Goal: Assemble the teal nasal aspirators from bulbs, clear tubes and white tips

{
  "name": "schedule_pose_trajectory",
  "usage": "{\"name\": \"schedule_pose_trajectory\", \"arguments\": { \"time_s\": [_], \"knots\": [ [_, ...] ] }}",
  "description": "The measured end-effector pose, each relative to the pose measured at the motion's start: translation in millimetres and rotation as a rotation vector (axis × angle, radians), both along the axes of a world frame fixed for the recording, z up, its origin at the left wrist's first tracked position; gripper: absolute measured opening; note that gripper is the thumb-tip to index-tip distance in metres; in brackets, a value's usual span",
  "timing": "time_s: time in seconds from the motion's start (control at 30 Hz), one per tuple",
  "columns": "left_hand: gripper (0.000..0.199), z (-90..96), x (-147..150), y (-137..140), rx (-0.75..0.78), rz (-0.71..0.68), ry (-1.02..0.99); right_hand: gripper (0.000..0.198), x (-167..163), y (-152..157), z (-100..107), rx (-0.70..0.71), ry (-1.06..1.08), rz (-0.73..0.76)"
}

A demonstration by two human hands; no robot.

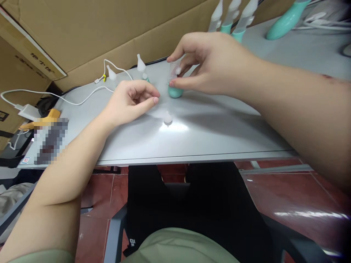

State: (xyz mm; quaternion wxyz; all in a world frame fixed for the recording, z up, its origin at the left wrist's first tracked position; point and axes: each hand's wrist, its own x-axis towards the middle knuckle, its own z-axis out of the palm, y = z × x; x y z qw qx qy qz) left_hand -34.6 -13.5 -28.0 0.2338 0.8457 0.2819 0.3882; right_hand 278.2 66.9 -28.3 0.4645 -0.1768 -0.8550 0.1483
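My right hand (207, 62) is around a small device that looks like a nasal aspirator, with a teal base (175, 92) and a clear upper cup. Its thumb rests by the base, and the fingers partly hide the cup. The device stands upright on the table, with no white tip showing on it. My left hand (134, 100) hovers to its left, fingers loosely curled and thumb apart, holding nothing visible. In front of both hands a small white cone-shaped tip (168, 117) lies on the grey table (137, 140).
Behind my left hand stand a white-tipped aspirator (141, 65) and another white tip (111, 73). Three more aspirators (242, 22) and a teal one (287, 22) are at the back right. A white cable (85, 99) crosses the left side. Cardboard (109, 29) walls the back.
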Motion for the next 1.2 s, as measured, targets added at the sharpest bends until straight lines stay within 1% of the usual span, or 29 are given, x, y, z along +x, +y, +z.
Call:
{"name": "schedule_pose_trajectory", "arguments": {
  "time_s": [0.07,0.13,0.23,0.3,0.4,0.47,0.53,0.6,0.7,0.77,0.87,1.0,1.13,1.2],
  "knots": [
    [0.058,-1.1,-0.8,0.0,0.001,0.001,0.001,0.062,-0.8,-5.1,1.5,-0.014,0.008,-0.005],
    [0.062,-2.4,-1.9,0.9,-0.004,0.019,0.006,0.058,-2.5,-12.8,4.4,-0.061,0.031,0.006],
    [0.071,-5.8,-3.8,6.4,0.008,0.068,-0.015,0.051,-9.1,-27.1,10.5,-0.222,0.142,0.056],
    [0.080,-8.3,-4.4,11.9,0.020,0.097,-0.052,0.053,-15.9,-37.0,14.7,-0.313,0.226,0.099],
    [0.091,-9.6,-3.2,16.4,0.007,0.140,-0.091,0.063,-27.2,-51.5,18.8,-0.448,0.365,0.215],
    [0.096,-7.5,-0.5,13.8,-0.013,0.161,-0.105,0.078,-34.5,-59.7,19.1,-0.533,0.462,0.273],
    [0.098,-3.3,3.0,7.0,-0.043,0.146,-0.095,0.093,-41.0,-65.0,17.3,-0.577,0.504,0.320],
    [0.093,1.5,6.1,-0.9,-0.098,0.091,-0.050,0.098,-46.0,-67.0,13.9,-0.600,0.505,0.368],
    [0.083,7.0,8.3,-8.2,-0.176,0.001,-0.002,0.097,-48.7,-67.1,9.3,-0.617,0.484,0.399],
    [0.080,8.8,8.6,-9.0,-0.214,-0.018,-0.002,0.095,-47.1,-67.7,8.6,-0.623,0.474,0.397],
    [0.079,9.1,9.1,-8.4,-0.238,0.004,-0.010,0.095,-42.3,-69.6,11.1,-0.634,0.444,0.393],
    [0.081,6.1,11.4,-10.3,-0.220,0.036,-0.049,0.086,-37.9,-67.3,13.5,-0.630,0.397,0.380],
    [0.081,2.5,11.7,-11.6,-0.186,0.067,-0.085,0.071,-35.2,-56.1,11.5,-0.585,0.374,0.376],
    [0.081,1.8,9.7,-10.8,-0.168,0.072,-0.071,0.061,-32.6,-50.5,10.2,-0.589,0.304,0.366]
  ]
}}
